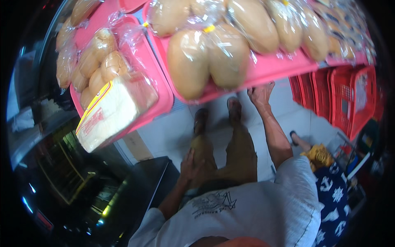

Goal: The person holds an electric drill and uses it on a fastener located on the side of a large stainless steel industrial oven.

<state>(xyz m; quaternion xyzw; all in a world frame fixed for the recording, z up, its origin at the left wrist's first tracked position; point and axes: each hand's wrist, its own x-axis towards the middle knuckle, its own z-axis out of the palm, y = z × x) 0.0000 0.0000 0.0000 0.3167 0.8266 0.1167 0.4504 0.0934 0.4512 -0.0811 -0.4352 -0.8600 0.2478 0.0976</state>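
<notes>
Head view: red slatted plastic crates (349, 99) standing on the floor at right, past the right forearm. Below them, another person's navy cloth with white anchor print (335, 193) and a bunched yellow cloth (319, 156). Dark box (152, 181) lower left, brown flat panel (138, 146) just beside it, pale floor tiles (271, 140) between. Left pink tray (163, 84) carries bagged round buns (98, 61) and a white loaf (117, 111) jutting over its front edge.

Right hand (261, 92) is at the front edge of the large pink tray (279, 71); that edge blocks part of the view, contact unclear. Fingers look bent, grip cannot be told. Left hand (191, 164) lies by the thigh, fingers loosely extended, nothing visible in it.

Large tray spans upper middle to right, loaded with bread. Nearest front: twin oblong loaves (187, 61), tan, smooth, rounded, yellow tie on top. Bags clear, crinkly, glossy; tray smooth, low-rimmed.
</notes>
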